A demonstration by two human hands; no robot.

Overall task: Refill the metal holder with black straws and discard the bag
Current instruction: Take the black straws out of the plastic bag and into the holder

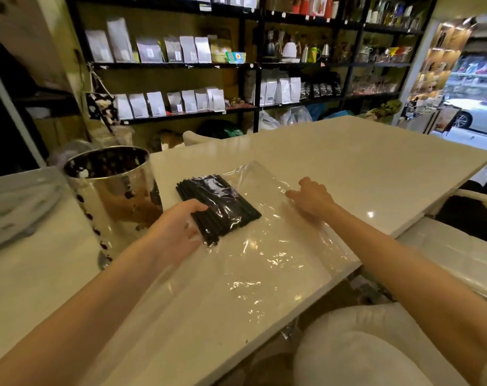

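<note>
A large clear plastic bag [267, 254] lies flat on the white table [362, 160]. A bundle of black straws [218, 204] sits inside it at its far left end. My left hand [178, 228] grips the near end of that bundle through the plastic. My right hand [310, 197] pinches the bag's far right edge, fingers curled on the film. The shiny metal holder [114, 196] stands upright just left of the straws, close to my left hand; its inside looks dark and I cannot tell what it holds.
A grey tray-like object [16, 207] lies at the far left. White cushioned chairs [356, 344] stand along the table's near right side. Black shelves with pouches and kettles [192, 51] fill the back wall.
</note>
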